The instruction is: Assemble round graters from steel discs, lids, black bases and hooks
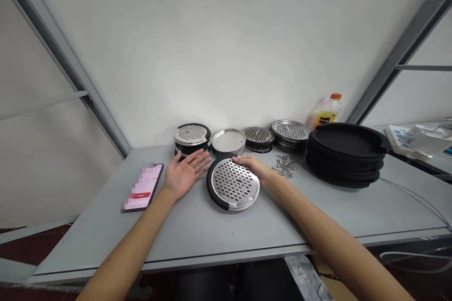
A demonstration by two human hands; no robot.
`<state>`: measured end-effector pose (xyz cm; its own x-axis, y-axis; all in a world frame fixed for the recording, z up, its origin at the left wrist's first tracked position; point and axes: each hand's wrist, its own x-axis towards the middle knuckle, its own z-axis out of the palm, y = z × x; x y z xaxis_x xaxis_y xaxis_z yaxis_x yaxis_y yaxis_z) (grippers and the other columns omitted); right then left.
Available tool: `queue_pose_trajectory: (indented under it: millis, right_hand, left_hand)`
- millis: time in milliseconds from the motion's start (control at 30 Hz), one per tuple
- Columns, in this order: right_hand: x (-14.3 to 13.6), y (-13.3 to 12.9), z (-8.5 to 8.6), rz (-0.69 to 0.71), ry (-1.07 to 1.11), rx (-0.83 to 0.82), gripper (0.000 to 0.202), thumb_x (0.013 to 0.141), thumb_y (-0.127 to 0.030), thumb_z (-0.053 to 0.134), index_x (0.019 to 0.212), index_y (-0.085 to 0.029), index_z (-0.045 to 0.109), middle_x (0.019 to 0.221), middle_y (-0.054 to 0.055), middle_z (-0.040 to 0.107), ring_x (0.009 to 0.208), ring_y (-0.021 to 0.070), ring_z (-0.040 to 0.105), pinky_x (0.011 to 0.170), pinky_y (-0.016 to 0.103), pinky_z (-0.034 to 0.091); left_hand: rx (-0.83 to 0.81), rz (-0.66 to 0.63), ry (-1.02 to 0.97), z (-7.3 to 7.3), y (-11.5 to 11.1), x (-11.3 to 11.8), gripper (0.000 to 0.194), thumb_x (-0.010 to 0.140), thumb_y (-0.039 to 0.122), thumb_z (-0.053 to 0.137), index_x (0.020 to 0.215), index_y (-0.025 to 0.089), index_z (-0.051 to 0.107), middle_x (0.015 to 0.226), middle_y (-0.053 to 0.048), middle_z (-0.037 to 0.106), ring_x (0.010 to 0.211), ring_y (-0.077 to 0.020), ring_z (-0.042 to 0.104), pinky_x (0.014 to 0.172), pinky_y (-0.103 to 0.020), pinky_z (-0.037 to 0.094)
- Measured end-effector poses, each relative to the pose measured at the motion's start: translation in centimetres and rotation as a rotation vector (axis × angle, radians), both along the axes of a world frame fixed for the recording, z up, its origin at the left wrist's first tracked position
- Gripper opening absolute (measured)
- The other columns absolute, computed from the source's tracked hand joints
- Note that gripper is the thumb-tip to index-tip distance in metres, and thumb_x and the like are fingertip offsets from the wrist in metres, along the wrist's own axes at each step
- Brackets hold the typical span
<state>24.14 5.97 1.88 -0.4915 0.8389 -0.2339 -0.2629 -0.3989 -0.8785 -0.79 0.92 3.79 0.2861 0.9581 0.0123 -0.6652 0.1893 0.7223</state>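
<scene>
A round metal grater disc (237, 183) with slotted holes and a black band along its left edge is tilted above the table. My right hand (252, 165) grips its upper right rim, the thumb on top and the other fingers hidden beneath. Just left of the disc, my left hand (183, 174) is held palm up with its fingers spread, holding nothing. Behind the hands stand a stack of black-rimmed grater discs (192, 135), a stack of plain metal discs (229, 142), a pile of coarse grater discs (259, 136) and a stack of slotted discs (291, 130).
A phone (144, 188) with a lit screen lies at the left. Small metal clips (284, 165) are heaped right of centre. Farther right are a tall stack of black round trays (346, 155), a bottle with an orange cap (328, 112) and a thin cable (413, 192).
</scene>
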Motion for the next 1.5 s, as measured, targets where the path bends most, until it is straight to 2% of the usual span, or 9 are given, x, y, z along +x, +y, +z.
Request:
queue_pose_trajectory:
  millis: [233,400,733,933,1033,1233,1300,1367,1500]
  right_hand:
    - [0.1,0.2,-0.4,-0.009,-0.014,0.014,0.021,0.077,-0.029,0.074,0.083,-0.010,0.069,0.082,0.012,0.075,0.068,0.0173,0.070,0.068,0.027,0.058]
    - [0.3,0.1,0.0,-0.014,-0.045,0.020,0.020,0.076,-0.028,0.075,0.082,-0.010,0.069,0.082,0.011,0.074,0.070,0.0179,0.071,0.070,0.028,0.058]
    - [1.5,-0.7,1.9,0.148,0.026,0.054,0.019,0.075,-0.027,0.076,0.081,-0.013,0.064,0.076,0.005,0.071,0.066,0.0154,0.069,0.060,0.024,0.056]
    - [1.3,-0.7,1.6,0.195,0.011,0.036,0.017,0.075,-0.022,0.076,0.082,-0.012,0.064,0.074,0.004,0.071,0.062,0.0128,0.067,0.056,0.021,0.054]
    - [0.9,-0.8,1.4,0.152,-0.018,0.021,0.018,0.073,-0.021,0.078,0.082,-0.013,0.064,0.076,0.004,0.071,0.063,0.0123,0.068,0.059,0.021,0.055]
    - [0.7,-0.4,1.1,0.106,-0.025,-0.021,0.015,0.081,-0.025,0.069,0.085,-0.011,0.065,0.080,0.010,0.073,0.071,0.0165,0.070,0.071,0.027,0.058]
    - [0.7,-0.3,1.0,0.076,-0.024,-0.054,0.015,0.084,-0.025,0.065,0.086,-0.010,0.065,0.084,0.012,0.073,0.072,0.0173,0.070,0.074,0.028,0.058]
    - [0.8,-0.1,0.9,0.064,-0.009,-0.094,0.018,0.086,-0.027,0.062,0.090,-0.010,0.066,0.087,0.013,0.074,0.073,0.0181,0.070,0.077,0.030,0.058]
    - [0.9,0.1,1.0,0.065,0.036,-0.166,0.023,0.089,-0.031,0.056,0.096,-0.011,0.065,0.091,0.013,0.074,0.077,0.0197,0.071,0.085,0.034,0.056]
  left_hand:
    - [0.028,0.002,0.053,-0.4,0.2,0.0,0.048,0.086,0.046,0.057,0.116,0.009,0.064,0.128,-0.018,0.061,0.123,-0.0321,0.054,0.099,-0.042,0.046]
    - [0.051,0.289,0.177,-1.7,1.0,-0.1,0.015,0.074,0.014,0.075,0.088,0.016,0.070,0.091,-0.003,0.074,0.087,-0.0162,0.069,0.080,-0.028,0.053]
    - [0.010,0.232,0.276,-1.5,0.6,0.0,0.018,0.071,0.017,0.078,0.087,0.015,0.071,0.089,-0.005,0.074,0.078,-0.0149,0.069,0.074,-0.027,0.054]
    - [0.031,0.222,0.333,-1.6,0.6,0.1,0.019,0.074,0.022,0.077,0.091,0.015,0.071,0.091,-0.007,0.073,0.078,-0.0158,0.068,0.075,-0.029,0.052]
    - [0.065,0.299,0.396,-1.7,0.7,0.3,0.023,0.072,0.026,0.079,0.090,0.015,0.071,0.089,-0.006,0.073,0.072,-0.0135,0.066,0.071,-0.026,0.051]
    - [0.404,0.559,0.626,-1.5,-0.3,1.1,0.044,0.087,0.047,0.059,0.125,0.024,0.058,0.112,-0.008,0.068,0.075,-0.0165,0.066,0.072,-0.031,0.049]
    - [0.582,0.552,0.702,-1.5,-1.1,1.4,0.051,0.088,0.052,0.054,0.130,0.024,0.055,0.123,-0.011,0.064,0.096,-0.0239,0.064,0.088,-0.038,0.046]
    - [0.755,0.486,0.787,-1.5,-1.9,1.6,0.060,0.078,0.053,0.066,0.128,0.022,0.059,0.130,-0.012,0.059,0.118,-0.0323,0.054,0.104,-0.043,0.036]
    - [0.975,0.369,0.933,-1.7,-2.5,1.9,0.075,0.062,0.043,0.081,0.130,0.022,0.058,0.138,-0.013,0.053,0.133,-0.0398,0.038,0.113,-0.051,0.022]
